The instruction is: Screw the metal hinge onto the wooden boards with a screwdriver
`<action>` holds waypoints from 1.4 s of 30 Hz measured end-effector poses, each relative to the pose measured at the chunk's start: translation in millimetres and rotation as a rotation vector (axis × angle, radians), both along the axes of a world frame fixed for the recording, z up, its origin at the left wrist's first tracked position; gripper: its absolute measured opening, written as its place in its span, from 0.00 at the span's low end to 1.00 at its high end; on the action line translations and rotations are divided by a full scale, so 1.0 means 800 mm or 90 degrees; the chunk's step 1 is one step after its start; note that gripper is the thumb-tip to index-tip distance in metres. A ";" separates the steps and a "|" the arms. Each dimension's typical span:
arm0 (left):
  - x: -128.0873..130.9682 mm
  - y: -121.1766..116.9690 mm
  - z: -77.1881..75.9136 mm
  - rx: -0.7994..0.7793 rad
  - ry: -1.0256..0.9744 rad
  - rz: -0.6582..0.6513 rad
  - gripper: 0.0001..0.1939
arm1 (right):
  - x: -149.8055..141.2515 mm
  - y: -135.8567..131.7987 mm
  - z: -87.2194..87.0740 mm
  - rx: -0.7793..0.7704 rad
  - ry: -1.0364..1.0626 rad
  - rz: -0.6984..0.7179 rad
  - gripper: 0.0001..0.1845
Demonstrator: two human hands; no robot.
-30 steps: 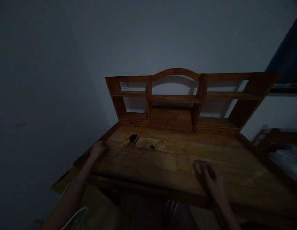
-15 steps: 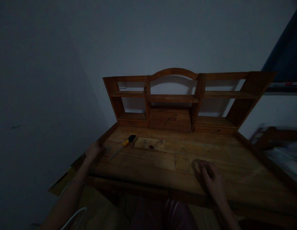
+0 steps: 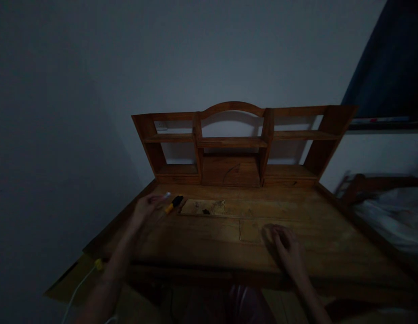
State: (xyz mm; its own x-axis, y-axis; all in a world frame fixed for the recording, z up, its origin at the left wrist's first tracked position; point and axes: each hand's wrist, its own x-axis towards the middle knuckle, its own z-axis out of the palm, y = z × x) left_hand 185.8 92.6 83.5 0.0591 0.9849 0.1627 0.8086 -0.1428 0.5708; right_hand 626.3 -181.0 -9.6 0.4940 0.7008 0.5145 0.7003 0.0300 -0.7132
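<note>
My hands are apart, my left hand (image 3: pixel 143 210) pinching a small pale piece (image 3: pixel 167 195), likely light and best held by its near end, beside the screwdriver (image 3: pixel 175 203); whether my right hand (image 3: pixel 291 254) grips anything, I can't tell.

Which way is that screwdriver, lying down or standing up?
Lying down: the screwdriver's black and yellow handle slants along the desktop.

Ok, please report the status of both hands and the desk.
Left hand pinching small pale item, details blurred. Right hand at desk, fingertips together, contents unclear. Yellow-black screwdriver close beside left hand.
</note>
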 end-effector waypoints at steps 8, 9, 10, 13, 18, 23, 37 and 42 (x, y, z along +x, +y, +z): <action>0.330 -0.063 -0.064 -0.354 -0.768 -0.408 0.21 | -0.015 -0.013 0.005 -0.007 0.098 0.025 0.15; 0.352 -0.065 -0.071 -0.370 -0.783 -0.426 0.21 | -0.016 -0.017 0.006 -0.005 0.114 0.043 0.14; 0.368 -0.067 -0.077 -0.385 -0.796 -0.443 0.21 | -0.016 -0.019 0.008 -0.003 0.125 0.062 0.14; 0.384 -0.067 -0.090 -0.408 -0.818 -0.482 0.19 | -0.011 -0.013 0.020 0.035 0.144 0.087 0.14; 0.378 -0.071 -0.098 -0.407 -0.846 -0.516 0.19 | 0.001 0.060 0.052 0.077 0.119 0.108 0.22; 0.380 -0.067 -0.097 -0.390 -0.856 -0.529 0.21 | -0.004 0.155 0.056 0.034 0.191 0.355 0.37; 0.384 -0.060 -0.098 -0.487 -0.895 -0.526 0.18 | -0.004 0.188 0.034 0.096 0.206 0.348 0.31; 0.376 -0.052 -0.094 -0.393 -0.762 -0.514 0.19 | 0.000 0.191 0.025 0.089 0.158 0.329 0.31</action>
